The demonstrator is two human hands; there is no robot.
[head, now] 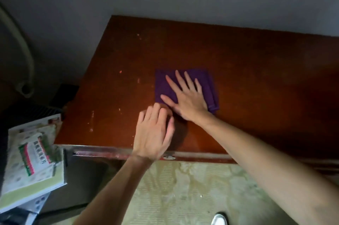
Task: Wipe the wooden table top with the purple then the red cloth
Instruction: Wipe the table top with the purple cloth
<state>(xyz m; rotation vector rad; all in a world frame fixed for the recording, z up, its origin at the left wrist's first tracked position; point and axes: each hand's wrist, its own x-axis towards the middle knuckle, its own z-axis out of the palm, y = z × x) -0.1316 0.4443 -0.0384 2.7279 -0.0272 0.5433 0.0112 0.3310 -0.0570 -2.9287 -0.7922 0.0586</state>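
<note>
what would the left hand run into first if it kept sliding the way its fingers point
Probably the purple cloth and the right hand pressing it flat: the left hand points up-right at them across the table top, its fingertips nearly there.

From my remote seat: the wooden table top (238, 56) runs off the right edge, so I cannot see its far end. My right hand (187, 100) covers the purple cloth's (211, 89) middle. My left hand (155, 133) is motion-blurred; whether it touches the wood I cannot tell. A white shoe (219, 219) is cropped at the bottom. Print on the booklets (34, 158) at left is unreadable.
</note>
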